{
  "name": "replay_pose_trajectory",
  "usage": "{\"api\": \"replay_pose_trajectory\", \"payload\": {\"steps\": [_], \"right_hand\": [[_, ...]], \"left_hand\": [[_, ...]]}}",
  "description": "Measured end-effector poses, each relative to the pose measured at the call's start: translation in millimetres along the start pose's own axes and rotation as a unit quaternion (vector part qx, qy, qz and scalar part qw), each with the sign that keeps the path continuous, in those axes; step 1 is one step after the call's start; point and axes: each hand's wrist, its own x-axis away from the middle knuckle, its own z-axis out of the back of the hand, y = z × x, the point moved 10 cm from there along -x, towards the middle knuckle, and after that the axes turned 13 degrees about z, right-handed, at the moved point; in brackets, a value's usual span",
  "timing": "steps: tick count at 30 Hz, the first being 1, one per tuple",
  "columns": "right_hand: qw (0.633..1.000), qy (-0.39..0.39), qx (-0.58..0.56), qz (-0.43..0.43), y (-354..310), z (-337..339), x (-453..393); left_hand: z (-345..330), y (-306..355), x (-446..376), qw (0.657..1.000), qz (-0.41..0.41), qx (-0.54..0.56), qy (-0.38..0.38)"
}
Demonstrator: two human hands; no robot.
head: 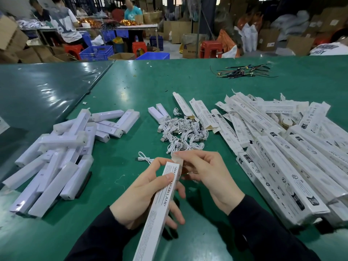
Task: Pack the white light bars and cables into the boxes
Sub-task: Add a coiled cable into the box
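left hand (143,193) grips long white printed cardboard box (158,210) | right hand (205,176) pinches its far end flap | green tabletop (131,87) | white cables (180,134) beyond

Bars (62,147) L, cables (183,132) ctr, boxes (282,147) R

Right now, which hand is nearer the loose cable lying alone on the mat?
Left. The left hand grips the box with its fingertips just beside the loose cable; the right hand works the box's far end, farther right.
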Motion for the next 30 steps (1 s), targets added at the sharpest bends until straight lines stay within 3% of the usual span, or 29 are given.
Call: {"api": "replay_pose_trajectory", "payload": {"steps": [25, 30], "right_hand": [[0.999, -0.019, 0.013, -0.035, 7.1, -6.4, 7.9], [0.998, -0.038, 0.054, 0.024, -1.0, -10.3, 6.8]], "left_hand": [[4.3, -1.1, -1.2, 1.0, -0.008, -0.022, 0.005], [8.7, 0.0, 0.4, 1.0, -0.003, -0.026, 0.002]]}}
